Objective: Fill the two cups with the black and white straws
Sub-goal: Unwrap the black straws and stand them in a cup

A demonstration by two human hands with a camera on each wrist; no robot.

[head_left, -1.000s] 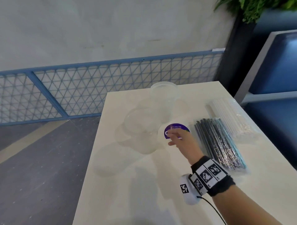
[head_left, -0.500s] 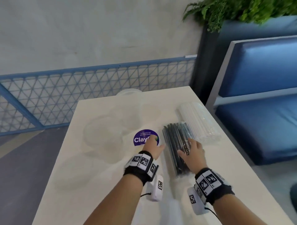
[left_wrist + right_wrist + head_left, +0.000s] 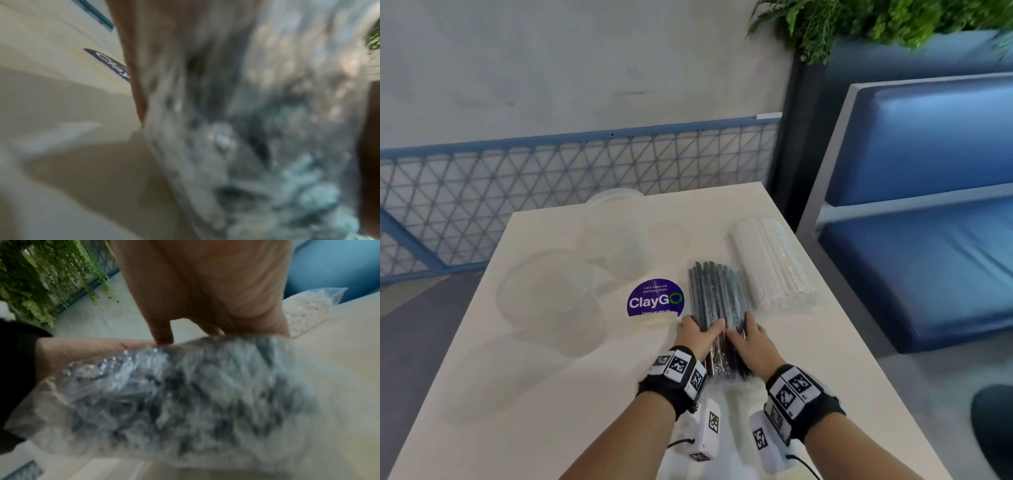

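Lying near the right edge of the table, the bag of black straws is gripped at its near end by the left hand and right hand, fingers curled around it from both sides. The white straws lie just beside it toward the right edge, the two clear cups stand to the left, and a purple sticker reads "ClayGO".

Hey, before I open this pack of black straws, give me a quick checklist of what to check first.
1. Both hands on the black straw pack: ok, left hand and right hand grip its near end.
2. Pack opened: cannot tell, wrist views are blurred.
3. Near cup upright and empty: ok.
4. Far cup upright and empty: ok.
5. White straw pack lying apart, untouched: ok.
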